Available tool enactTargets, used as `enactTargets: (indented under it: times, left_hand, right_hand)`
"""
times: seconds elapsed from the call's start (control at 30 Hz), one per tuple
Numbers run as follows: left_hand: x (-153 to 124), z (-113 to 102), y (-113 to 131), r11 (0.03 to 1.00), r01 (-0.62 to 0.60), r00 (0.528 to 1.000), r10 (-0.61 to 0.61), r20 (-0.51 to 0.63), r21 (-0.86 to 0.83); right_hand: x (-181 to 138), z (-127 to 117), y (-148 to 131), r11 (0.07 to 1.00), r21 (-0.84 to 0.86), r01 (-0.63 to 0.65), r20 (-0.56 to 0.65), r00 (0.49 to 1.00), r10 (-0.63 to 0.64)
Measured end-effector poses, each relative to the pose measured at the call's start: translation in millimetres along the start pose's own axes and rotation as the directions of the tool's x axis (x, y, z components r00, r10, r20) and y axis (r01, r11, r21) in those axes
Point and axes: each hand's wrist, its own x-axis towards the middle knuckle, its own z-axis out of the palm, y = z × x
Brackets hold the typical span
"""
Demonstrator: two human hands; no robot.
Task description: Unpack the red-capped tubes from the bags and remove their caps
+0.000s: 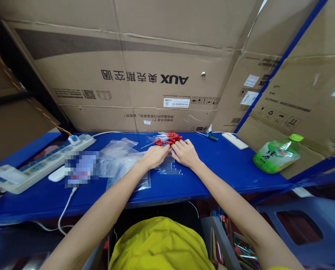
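My left hand (155, 155) and my right hand (185, 153) meet over the middle of the blue table, fingers curled in and almost touching. A bit of red shows between the fingertips, but what they pinch is too small and covered to make out. Just beyond them lies a pile of red-handled pieces (173, 138) with thin, clear or shiny shafts, some pointing left. Closer to me, below the hands, several thin shiny rods (169, 171) lie side by side. Clear plastic bags (119, 161) lie flat by my left forearm, partly covered by it.
A green-handled screwdriver (211, 137) and a white slab-like device (235, 141) lie at the back right. A green bottle (277, 155) rests tilted at the right. On the left are a power strip (49, 161) and a blurred-out item (81, 168). Cardboard (145, 48) walls the back.
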Motion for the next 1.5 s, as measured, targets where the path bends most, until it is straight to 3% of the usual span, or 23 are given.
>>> enactTargets:
  times: [0.2, 0.4, 0.8, 0.87, 0.97, 1.03, 1.07, 1.3, 1.5]
  left_hand:
    - [0, 2, -6, 1.0, 0.006, 1.0, -0.006, 0.018, 0.003]
    - [2, 6, -6, 0.997, -0.047, 0.999, 0.047, 0.001, -0.054]
    - [9, 4, -7, 0.997, -0.04, 0.999, 0.038, -0.018, -0.068]
    - [3, 3, -20, 0.998, -0.006, 1.0, 0.005, -0.022, -0.06]
    - [-10, -1, -49, 0.987, 0.147, 0.987, -0.15, -0.056, -0.064]
    - [-16, -4, -61, 0.969, 0.239, 0.965, -0.245, -0.096, -0.068]
    - [-17, -4, -64, 0.964, 0.257, 0.959, -0.264, -0.104, -0.072]
    - [-5, 8, -39, 0.987, 0.053, 0.993, -0.068, -0.1, -0.15]
    - [-3, 15, -35, 0.986, 0.007, 0.996, -0.022, -0.09, -0.166]
  right_hand:
    - [0, 2, -2, 0.999, 0.044, 0.032, 0.078, 0.996, -0.036]
    - [-1, 3, 0, 0.998, 0.056, -0.029, 0.108, 0.994, 0.023]
    - [1, 3, 9, 0.983, 0.056, -0.176, 0.096, 0.981, 0.17]
    - [-7, 3, 26, 0.947, 0.042, -0.319, 0.129, 0.941, 0.311]
    - [-27, 1, 60, 0.739, -0.087, -0.668, 0.091, 0.733, 0.674]
    - [-36, 2, 76, 0.658, -0.124, -0.743, 0.059, 0.656, 0.752]
    - [-38, 3, 78, 0.646, -0.12, -0.754, 0.059, 0.644, 0.763]
    - [-21, 13, 52, 0.751, 0.028, -0.66, 0.23, 0.735, 0.638]
    - [-23, 14, 52, 0.69, 0.154, -0.707, 0.299, 0.699, 0.65]
